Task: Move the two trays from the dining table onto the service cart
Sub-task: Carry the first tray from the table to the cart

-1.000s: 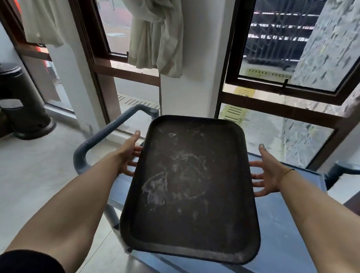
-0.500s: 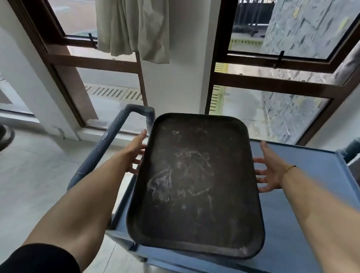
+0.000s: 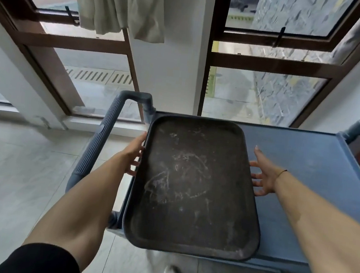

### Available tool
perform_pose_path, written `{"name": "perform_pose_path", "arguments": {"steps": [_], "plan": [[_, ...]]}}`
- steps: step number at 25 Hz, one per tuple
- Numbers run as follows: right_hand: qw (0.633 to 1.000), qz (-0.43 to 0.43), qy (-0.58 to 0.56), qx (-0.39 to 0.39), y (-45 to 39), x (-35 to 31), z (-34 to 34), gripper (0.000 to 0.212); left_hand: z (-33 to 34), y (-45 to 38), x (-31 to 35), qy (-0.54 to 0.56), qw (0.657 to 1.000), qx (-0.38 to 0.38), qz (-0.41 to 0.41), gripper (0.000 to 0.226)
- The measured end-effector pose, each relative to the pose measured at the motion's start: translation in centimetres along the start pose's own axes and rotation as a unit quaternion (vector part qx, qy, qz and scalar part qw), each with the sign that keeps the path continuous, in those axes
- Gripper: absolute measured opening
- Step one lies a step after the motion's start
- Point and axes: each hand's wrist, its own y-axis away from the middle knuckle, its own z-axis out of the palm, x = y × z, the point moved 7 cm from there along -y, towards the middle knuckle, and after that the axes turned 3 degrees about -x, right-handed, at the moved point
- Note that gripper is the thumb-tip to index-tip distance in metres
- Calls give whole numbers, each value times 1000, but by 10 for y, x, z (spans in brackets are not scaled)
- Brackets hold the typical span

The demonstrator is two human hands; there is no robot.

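The tray is held at the middle of its long sides by the left hand and the right hand, fingers spread and tucked under its rim. It is carried over the left end of the blue cart, beside the handle; contact with the cart top cannot be told. It is judged stiff, light and slick, so the raised rim is best gripped at opposite sides.
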Motion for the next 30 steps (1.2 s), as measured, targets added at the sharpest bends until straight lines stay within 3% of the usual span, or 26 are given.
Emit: {"name": "perform_pose_path", "arguments": {"steps": [8, 15, 20, 30], "plan": [[1000, 13, -7, -9, -8, 24, 16, 68, -7, -1, -31, -9, 1000, 20, -7, 81], [1000, 24, 0, -14, -15, 41, 20, 68, -8, 2, -42, -16, 998, 52, -8, 68], [1000, 20, 15, -14, -14, 44, 15, 69, -2, -1, -49, -33, 999, 21, -13, 70], [998, 32, 61, 3, -20, 52, 18, 72, 0, 0, -51, -57, 998, 31, -6, 70]]}}
